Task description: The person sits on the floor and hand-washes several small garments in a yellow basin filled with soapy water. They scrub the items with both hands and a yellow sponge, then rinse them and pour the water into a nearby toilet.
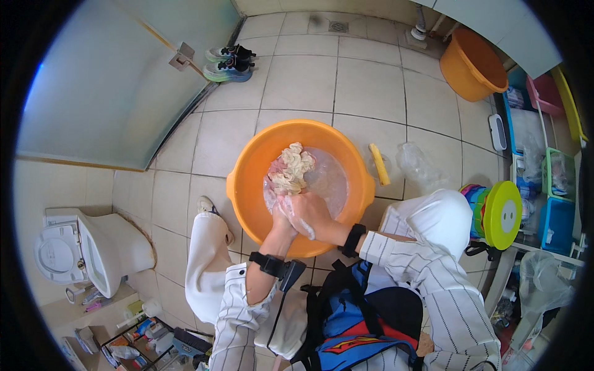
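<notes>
An orange plastic basin (246, 204) with cloudy, sudsy water stands on the floor tiles before me. A cream-coloured wet cloth (292, 169), with pinkish cloth beside it, lies bunched at the basin's left side. My left hand (285, 213) and my right hand (308, 213) are pressed together at the near end of the bundle, with white suds on the skin. Both hands appear closed around the cloth's near end; the fingers are mostly hidden. To the right of the basin lies a yellow bar (380, 164), beside a crumpled clear plastic bag (420, 162).
A second orange basin (468, 69) stands at the upper right, near shelves with plastic baskets (557, 225). A stool with a lime-green top (503, 215) is by my right knee. Sneakers (229, 65) stand by the glass door; a toilet (116, 246) is at left.
</notes>
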A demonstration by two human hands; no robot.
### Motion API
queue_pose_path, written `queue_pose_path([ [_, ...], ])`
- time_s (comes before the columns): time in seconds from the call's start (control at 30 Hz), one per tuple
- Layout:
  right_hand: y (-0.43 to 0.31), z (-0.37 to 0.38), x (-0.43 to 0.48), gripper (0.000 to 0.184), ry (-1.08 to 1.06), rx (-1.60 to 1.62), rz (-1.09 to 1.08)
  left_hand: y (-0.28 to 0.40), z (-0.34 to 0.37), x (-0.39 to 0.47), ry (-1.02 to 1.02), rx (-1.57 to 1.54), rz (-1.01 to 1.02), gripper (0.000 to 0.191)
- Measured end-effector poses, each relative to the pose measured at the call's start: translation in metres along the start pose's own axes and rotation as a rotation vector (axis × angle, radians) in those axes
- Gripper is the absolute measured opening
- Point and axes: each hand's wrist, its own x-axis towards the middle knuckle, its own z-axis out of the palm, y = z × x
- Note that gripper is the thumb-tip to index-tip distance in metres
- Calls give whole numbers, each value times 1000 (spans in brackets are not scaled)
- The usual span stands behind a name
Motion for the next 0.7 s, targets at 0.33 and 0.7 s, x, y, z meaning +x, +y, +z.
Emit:
queue_pose_path([
  [0.33, 19, 10, -8, 23, 69, -11, 130, -6, -11, 3, -10, 116, -65, 39],
  [0.7, 62, -23, 15, 28, 359, 269, 161, 38, -29, 9, -153, 279, 75, 29],
])
